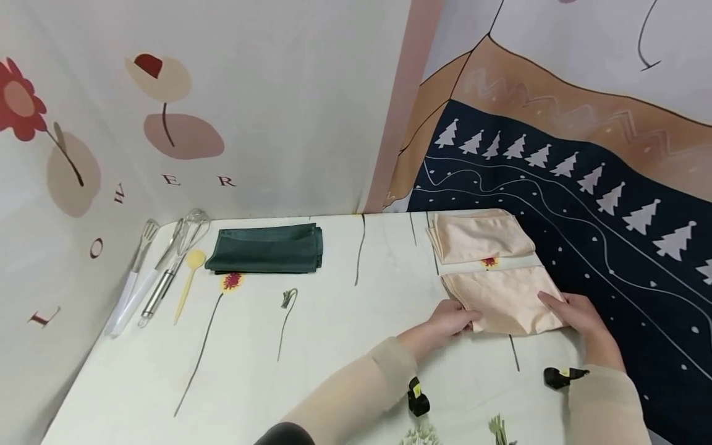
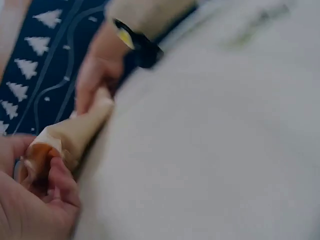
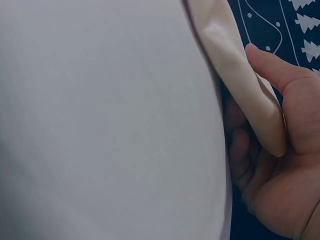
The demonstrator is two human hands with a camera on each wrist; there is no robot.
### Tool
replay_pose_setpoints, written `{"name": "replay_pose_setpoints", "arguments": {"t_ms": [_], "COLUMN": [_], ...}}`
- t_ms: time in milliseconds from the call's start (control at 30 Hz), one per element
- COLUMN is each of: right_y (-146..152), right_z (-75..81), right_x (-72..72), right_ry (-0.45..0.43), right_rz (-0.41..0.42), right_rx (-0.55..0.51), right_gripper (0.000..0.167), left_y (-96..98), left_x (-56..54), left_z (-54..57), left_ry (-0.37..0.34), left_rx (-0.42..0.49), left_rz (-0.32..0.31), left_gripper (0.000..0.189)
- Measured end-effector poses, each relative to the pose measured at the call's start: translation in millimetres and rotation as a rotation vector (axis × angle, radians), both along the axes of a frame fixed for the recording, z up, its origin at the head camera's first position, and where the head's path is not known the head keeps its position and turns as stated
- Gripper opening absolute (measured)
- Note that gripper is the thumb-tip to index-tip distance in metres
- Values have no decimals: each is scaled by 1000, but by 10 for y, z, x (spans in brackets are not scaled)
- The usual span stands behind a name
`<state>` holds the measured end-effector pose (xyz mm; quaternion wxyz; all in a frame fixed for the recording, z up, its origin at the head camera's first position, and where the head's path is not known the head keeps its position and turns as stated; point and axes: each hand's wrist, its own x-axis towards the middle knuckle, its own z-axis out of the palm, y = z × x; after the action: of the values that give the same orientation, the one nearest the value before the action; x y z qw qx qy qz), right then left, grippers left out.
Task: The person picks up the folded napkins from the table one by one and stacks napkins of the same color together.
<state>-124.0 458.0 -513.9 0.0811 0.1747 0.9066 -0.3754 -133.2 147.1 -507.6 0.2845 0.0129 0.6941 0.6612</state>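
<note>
A folded, shiny peach cloth lies near the right side of the white table, held at both ends. My left hand pinches its left end, thumb on top; in the left wrist view the layers bend into an open roll between thumb and fingers. At the other end my right hand grips the cloth, thumb above and fingers curled beneath, as the right wrist view shows. Just behind it rests a second folded peach cloth, which neither hand touches.
A folded dark green cloth lies at the back left of the table. Left of it are a yellow spoon, a whisk and white-handled utensils. Printed curtains rise behind and on the right.
</note>
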Motion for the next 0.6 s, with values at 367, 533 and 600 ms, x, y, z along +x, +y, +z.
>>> {"name": "replay_pose_setpoints", "arguments": {"t_ms": [367,533,600], "right_y": [-11,-35,-48], "right_z": [-35,-76,-90], "right_x": [-15,19,23], "right_ry": [48,53,47], "right_rz": [6,30,30], "right_rx": [9,-314,-433], "right_gripper": [74,48,30], "left_y": [63,136,144], "left_x": [-7,17,7], "left_z": [-54,70,116], "left_ry": [55,-229,-307], "left_rx": [73,264,334], "left_rz": [142,433,511], "left_gripper": [28,26,21]}}
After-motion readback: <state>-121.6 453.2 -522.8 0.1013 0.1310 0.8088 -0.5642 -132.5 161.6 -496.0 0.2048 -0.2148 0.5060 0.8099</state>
